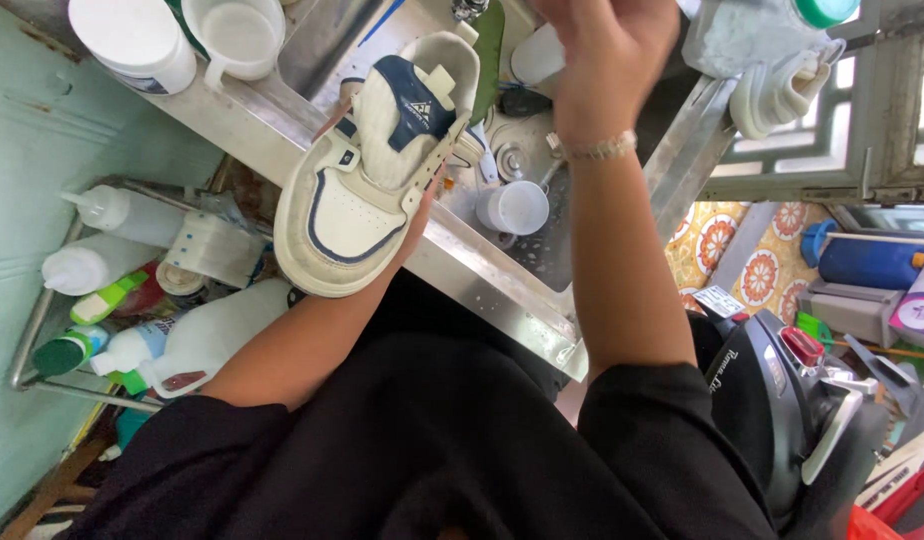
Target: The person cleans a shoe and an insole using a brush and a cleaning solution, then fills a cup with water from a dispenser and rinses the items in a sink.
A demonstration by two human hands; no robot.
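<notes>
A: Eyes on the left hand [414,205]: it's wrapped around a white low-top sneaker with navy trim [367,170], fingers curled under the side, toe pointing down-left.

B: And where does that shoe sit?

A: Held in the air above the front rim of the stainless steel sink [502,290], tongue side facing up, half over the basin, half over the edge.

B: The right hand [602,50]?

A: Raised over the back of the sink, wrist with a pale beaded bracelet [602,148] showing. The fingers run out of the top of the frame, so I cannot tell whether it grips anything.

B: What's down in the basin?

A: A small white plastic cup [517,207], mouth towards us, looks empty. Up on the left ledge, a white plastic mug with a handle [234,35], also empty inside, beside a white lidded tub [132,40].

B: And lower left?

A: A metal wire rack [42,320] crowded with white squeeze bottles [117,212] and green-capped bottles [67,352]; their contents can't be seen.
</notes>
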